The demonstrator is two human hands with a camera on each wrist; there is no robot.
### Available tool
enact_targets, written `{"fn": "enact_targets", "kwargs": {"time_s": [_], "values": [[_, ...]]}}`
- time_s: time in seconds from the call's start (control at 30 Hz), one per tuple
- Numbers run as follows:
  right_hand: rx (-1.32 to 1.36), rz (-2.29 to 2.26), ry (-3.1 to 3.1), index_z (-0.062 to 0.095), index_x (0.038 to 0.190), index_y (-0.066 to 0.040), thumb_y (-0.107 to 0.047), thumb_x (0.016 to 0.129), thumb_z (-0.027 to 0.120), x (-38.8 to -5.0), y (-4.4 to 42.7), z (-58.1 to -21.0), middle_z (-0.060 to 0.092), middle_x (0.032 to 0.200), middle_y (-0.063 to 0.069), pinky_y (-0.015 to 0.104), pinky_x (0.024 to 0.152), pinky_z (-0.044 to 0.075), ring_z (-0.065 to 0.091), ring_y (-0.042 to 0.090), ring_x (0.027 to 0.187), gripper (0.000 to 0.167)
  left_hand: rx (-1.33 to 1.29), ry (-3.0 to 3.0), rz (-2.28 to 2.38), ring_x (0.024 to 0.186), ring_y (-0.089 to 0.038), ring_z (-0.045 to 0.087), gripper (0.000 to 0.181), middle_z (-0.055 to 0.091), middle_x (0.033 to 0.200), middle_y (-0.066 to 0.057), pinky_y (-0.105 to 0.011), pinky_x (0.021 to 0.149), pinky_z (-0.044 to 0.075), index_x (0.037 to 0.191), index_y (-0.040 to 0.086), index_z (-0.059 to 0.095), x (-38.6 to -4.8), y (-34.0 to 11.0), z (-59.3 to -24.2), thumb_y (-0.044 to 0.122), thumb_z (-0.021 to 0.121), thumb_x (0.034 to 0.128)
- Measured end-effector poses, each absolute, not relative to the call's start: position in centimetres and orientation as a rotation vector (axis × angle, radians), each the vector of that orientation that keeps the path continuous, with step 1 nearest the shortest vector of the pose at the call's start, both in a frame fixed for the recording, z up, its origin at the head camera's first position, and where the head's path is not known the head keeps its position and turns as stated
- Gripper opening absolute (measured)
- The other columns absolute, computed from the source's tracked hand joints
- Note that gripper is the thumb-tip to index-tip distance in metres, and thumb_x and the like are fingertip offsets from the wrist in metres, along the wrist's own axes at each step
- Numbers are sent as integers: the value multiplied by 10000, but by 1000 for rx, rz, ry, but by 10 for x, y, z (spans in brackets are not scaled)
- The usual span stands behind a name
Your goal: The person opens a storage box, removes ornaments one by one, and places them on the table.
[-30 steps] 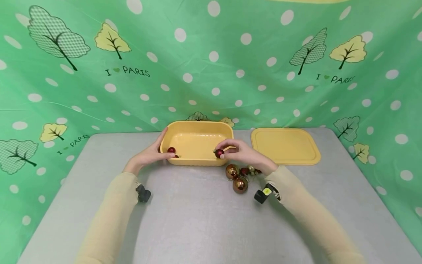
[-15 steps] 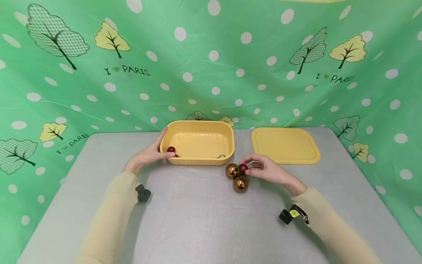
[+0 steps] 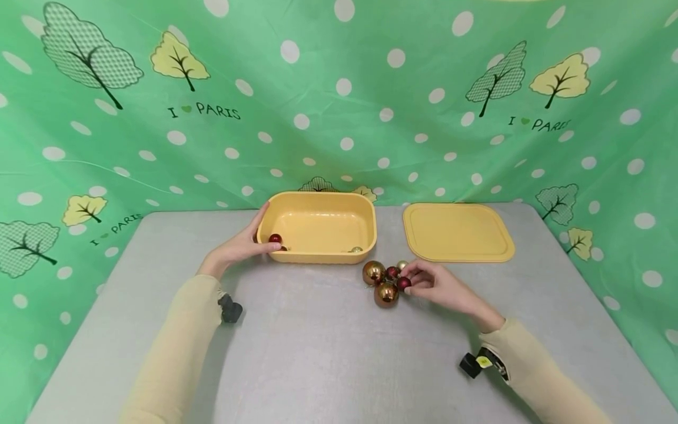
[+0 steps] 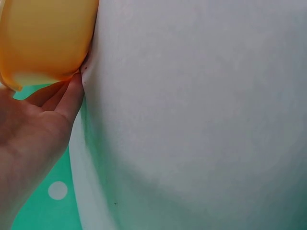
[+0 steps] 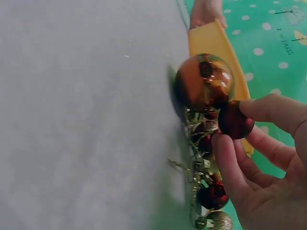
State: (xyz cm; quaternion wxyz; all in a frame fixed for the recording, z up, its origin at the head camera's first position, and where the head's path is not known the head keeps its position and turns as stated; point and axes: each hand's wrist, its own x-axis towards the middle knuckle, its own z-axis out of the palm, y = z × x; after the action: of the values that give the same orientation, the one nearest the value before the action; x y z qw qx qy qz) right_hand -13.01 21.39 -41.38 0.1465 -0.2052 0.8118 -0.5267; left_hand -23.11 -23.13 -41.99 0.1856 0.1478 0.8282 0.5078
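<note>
My left hand [image 3: 241, 244] holds the left end of a yellow plastic box [image 3: 318, 258], thumb over the rim and fingers outside. The left wrist view shows fingers against the box's outer wall [image 4: 48, 38]. A small red Christmas ball [image 3: 275, 238] lies inside near my thumb; a pale gold bit [image 3: 356, 250] shows at the near right. My right hand [image 3: 439, 285] pinches a dark red Christmas ball [image 5: 236, 120] between thumb and finger. Beside it sit two shiny bronze balls [image 3: 386, 294], another red ball [image 3: 392, 272] and a gold ball [image 3: 402, 265].
A yellow lid [image 3: 458, 232] lies flat right of the box, at the back of the grey table [image 3: 328, 353]. A green patterned cloth [image 3: 339, 106] hangs behind. Gold strings [image 5: 194, 187] trail among the balls in the right wrist view.
My right hand has let go of a red ball at the box, moved right and nearer to the pile, and pinched another red ball. My left hand has stayed on the box.
</note>
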Motion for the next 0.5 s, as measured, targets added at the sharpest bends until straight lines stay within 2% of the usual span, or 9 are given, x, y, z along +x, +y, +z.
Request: {"fn": "enact_targets", "kwargs": {"time_s": [0.17, 0.5], "values": [[-574, -1444, 2410, 612, 1065, 42, 31, 812, 719, -125, 213, -417, 612, 1016, 136, 280, 785, 543, 604, 258, 903, 275, 417, 2346, 1417, 1439, -367, -58, 1081, -140, 1595, -110, -583, 1122, 19, 1538, 327, -123, -231, -232, -420, 251, 725, 872], [-594, -1380, 2448, 624, 1057, 29, -3, 816, 736, -120, 209, -426, 618, 966, 122, 286, 736, 540, 596, 217, 843, 268, 416, 2344, 1418, 1442, -352, -56, 1071, -139, 1597, -93, -579, 1125, 27, 1537, 336, -122, -230, -232, -419, 239, 717, 878]]}}
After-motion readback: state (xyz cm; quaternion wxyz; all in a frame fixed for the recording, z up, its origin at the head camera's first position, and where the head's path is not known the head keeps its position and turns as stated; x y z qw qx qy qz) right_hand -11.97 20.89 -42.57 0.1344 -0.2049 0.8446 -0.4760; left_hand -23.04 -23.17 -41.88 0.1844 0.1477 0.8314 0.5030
